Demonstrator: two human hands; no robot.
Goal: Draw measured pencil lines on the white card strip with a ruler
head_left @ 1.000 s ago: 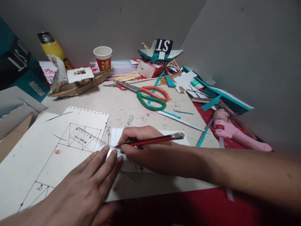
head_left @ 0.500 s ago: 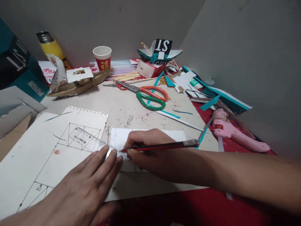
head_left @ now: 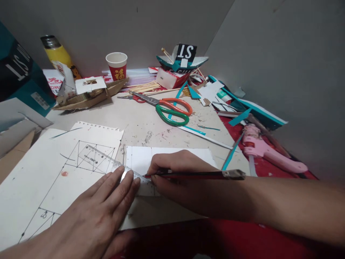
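My left hand (head_left: pixel 104 208) lies with its fingers stretched over a clear ruler (head_left: pixel 101 156), pressing it down across the drawing sheet (head_left: pixel 61 190) and a white card (head_left: pixel 137 154). Pinched in my right hand (head_left: pixel 175 172) is a dark red pencil (head_left: pixel 199 175), its tip at the ruler's upper edge over the card. Black lines and dots form braced shapes on the drawing sheet. The ruler slants down to the right, and its far end is hidden by my right hand.
Scissors (head_left: pixel 174 111) lie beyond the card. Behind are a cardboard boat (head_left: pixel 86 100), a paper cup (head_left: pixel 117 68), a yellow bottle (head_left: pixel 59 55) and a teal boat (head_left: pixel 184 63). A pink glue gun (head_left: pixel 269 151) lies at the right; an open box (head_left: pixel 18 122) stands left.
My right hand and the pencil have slid a little to the right along the ruler, and the pencil's back end has dipped. My left hand has stayed on the ruler.
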